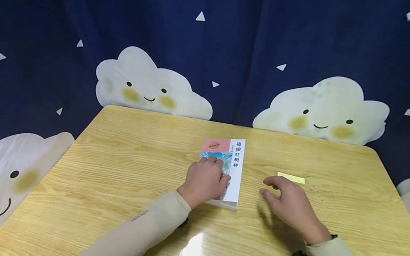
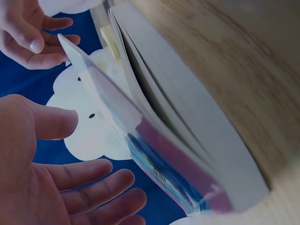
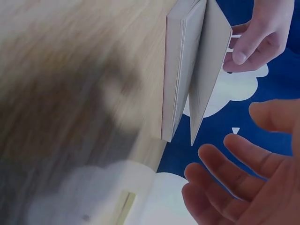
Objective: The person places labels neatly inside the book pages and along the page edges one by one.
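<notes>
A paperback book [image 1: 236, 170] with a pink, blue and white cover lies on the wooden table. Its front cover [image 3: 213, 61] stands partly raised from the pages in both wrist views. Over the book is my left hand [image 1: 205, 181], fingers loosely bent and apart from the cover in the left wrist view, nothing held. My right hand [image 1: 292, 205] hovers right of the book with fingers loosely bent and nothing between them. Just beyond its fingers lies a small pale yellow strip [image 1: 294, 179], like a pad of sticky notes, partly overlapped by the hand in the head view.
The wooden table [image 1: 135, 148] has rounded far corners. Behind it hangs a dark blue curtain [image 1: 239, 28] printed with smiling clouds and white triangles. Dark bands show at both sleeve cuffs.
</notes>
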